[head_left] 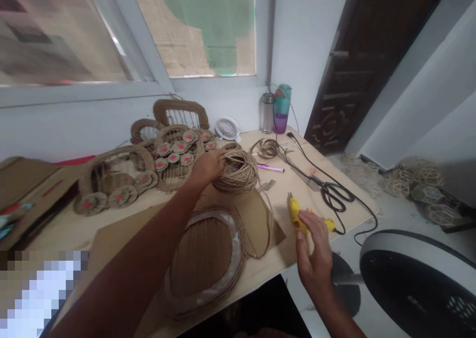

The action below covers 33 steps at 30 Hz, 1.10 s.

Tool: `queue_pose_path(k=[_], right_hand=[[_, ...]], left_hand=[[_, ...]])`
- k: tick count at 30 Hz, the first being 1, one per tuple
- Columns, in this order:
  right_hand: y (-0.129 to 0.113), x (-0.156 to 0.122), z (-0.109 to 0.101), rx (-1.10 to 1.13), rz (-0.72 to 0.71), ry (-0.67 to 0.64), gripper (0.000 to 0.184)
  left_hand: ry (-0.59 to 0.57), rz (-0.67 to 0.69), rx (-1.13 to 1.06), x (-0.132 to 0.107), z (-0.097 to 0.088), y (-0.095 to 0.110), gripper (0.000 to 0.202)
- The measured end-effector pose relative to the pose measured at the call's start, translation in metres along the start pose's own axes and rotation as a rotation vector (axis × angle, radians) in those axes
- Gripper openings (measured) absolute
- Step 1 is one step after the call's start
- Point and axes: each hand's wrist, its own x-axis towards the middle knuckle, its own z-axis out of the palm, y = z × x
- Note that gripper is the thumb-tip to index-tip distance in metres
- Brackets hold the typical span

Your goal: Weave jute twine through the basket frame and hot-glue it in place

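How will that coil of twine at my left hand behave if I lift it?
The coil of twine will probably sag and shift, since its strands lie in loose loops. Its open middle suggests it's light for its size. The fibrous-looking surface likely won't be slippery.

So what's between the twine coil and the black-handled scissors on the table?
In the head view, a pink pen and a small scrap lie between the coil and scissors.

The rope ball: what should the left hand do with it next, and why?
Perhaps the left hand should draw a little more off the rope ball: it is right at the ball, and a loose strand seems to run from there to the edge of the oval piece.
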Motion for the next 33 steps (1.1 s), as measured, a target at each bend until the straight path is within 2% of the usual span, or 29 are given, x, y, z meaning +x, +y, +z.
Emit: queue_pose_path(k=[5,13,17,20,23,28,33], right_hand=[[0.016,0.007,-0.017,-0.082,0.030,0.017,0.033],[0.045,0.011,-0.021,-0.276,-0.034,-0.246,0.037],[0.050,0.036,-0.014,-0.335,-0.071,-0.313,0.035],[0.052,0.073,0.004,-0.344,-0.062,-0.424,0.033],[0.052,0.115,0.032,-0.485,0.035,-0.685,0.035],[0.063,0.174,0.079,-0.604,0.093,-0.779,0.035],[0.083,0.206,0.121,-0.702,0.083,-0.928,0.030]], left_hand=[[0.003,-0.025,0.021,0.000,-0.007,-0.009,0.048],[-0.081,-0.015,0.011,0.001,0.018,0.000,0.044],[-0.087,-0.021,0.027,-0.003,0.022,0.000,0.045],[-0.061,-0.051,0.039,-0.005,0.018,-0.008,0.045],[-0.034,-0.101,0.037,-0.007,0.010,-0.021,0.046],[-0.020,-0.153,-0.026,-0.014,0.006,-0.046,0.043],[0.054,-0.159,-0.167,-0.029,0.007,-0.057,0.050]])
